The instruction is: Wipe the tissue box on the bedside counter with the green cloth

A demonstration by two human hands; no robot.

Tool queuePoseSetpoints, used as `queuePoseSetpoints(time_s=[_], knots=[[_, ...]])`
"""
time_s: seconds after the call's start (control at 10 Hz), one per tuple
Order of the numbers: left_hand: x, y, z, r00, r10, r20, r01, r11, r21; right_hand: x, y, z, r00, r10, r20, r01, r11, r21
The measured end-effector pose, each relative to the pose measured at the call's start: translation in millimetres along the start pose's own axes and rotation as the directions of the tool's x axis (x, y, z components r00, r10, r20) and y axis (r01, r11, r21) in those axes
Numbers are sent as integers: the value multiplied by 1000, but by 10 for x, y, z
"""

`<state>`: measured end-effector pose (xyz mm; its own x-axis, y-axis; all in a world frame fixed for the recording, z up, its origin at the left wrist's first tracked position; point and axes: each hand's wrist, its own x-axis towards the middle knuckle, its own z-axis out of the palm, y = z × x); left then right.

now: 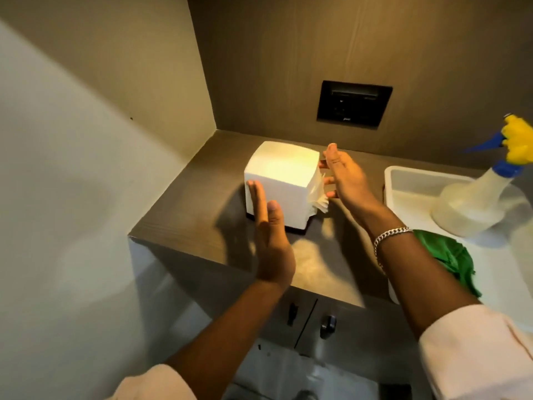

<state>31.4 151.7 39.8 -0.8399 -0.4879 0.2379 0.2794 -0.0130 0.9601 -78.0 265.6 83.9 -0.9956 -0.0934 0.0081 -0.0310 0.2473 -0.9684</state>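
A white cube-shaped tissue box (281,174) lies tipped on its side on the brown bedside counter (184,203), with a tissue poking out of its right face. My left hand (269,235) is flat, fingers straight, touching the box's near-left face. My right hand (344,176) is spread beside the right face, fingers next to the tissue, holding nothing. The green cloth (445,256) lies crumpled in a white tray (388,180) to the right, partly hidden by my right forearm.
A spray bottle (476,203) with a yellow and blue trigger lies in the tray. A black switch panel (354,103) is set in the back wall. A wall closes the counter's left side. Cabinet doors with a dark knob (328,326) are below the counter edge.
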Motion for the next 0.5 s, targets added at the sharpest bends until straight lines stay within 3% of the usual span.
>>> queuePoseSetpoints(time_s=[0.2, 0.4, 0.5], knots=[[574, 25, -107, 971, -208, 120, 226, 962, -153, -436, -24, 187, 982, -10, -189, 8, 1000, -11], [818, 158, -48, 895, -361, 261, 400, 910, -113, -877, -8, 457, 930, -64, -362, 75, 997, 16], [799, 350, -121, 891, -326, 315, 368, 926, -83, -1082, -164, 365, 889, -101, -446, 134, 990, 43]])
